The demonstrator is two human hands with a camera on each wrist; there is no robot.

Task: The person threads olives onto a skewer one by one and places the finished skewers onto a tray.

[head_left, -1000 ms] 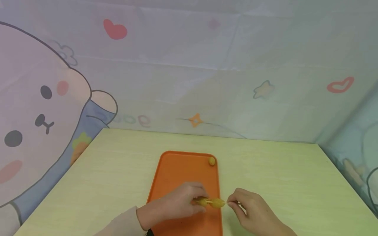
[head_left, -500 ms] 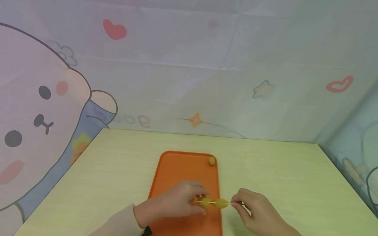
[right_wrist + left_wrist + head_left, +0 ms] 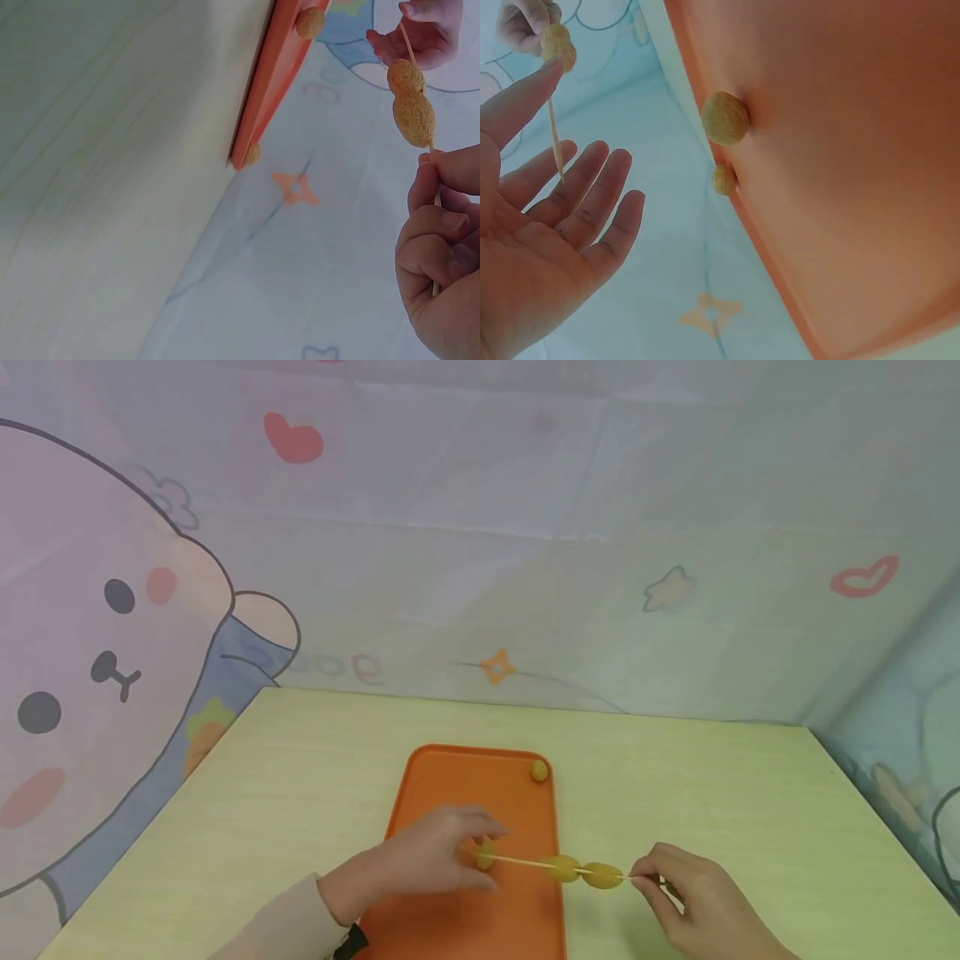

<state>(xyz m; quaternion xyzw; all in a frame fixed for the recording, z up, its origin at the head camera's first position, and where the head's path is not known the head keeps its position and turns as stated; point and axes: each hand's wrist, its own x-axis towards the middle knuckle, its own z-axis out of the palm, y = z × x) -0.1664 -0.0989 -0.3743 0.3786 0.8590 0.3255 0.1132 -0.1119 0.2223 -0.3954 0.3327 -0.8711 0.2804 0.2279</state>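
My right hand [image 3: 701, 897] pinches a thin wooden skewer [image 3: 517, 861] between thumb and fingers. Two rough golden-brown balls [image 3: 411, 105] sit threaded against each other close to those fingertips; past them the stick runs bare to its tip. My left hand [image 3: 435, 856], above the orange tray [image 3: 450, 777], has its fingers spread and relaxed around the tip end without gripping it. In the left wrist view the skewer tip reaches in front of its fingers [image 3: 585, 176]; whether it touches them I cannot tell. A loose ball [image 3: 725, 118] lies on the tray near that hand.
Another loose ball [image 3: 539, 770] rests in the tray's far right corner. The tray stands on a pale wooden table [image 3: 675, 793]. A printed cloth [image 3: 465, 527] hangs behind the table.
The skewer and its two balls have moved right with my right hand, baring the tip end. My left fingers have come away from the balls, and that hand has shifted slightly left.
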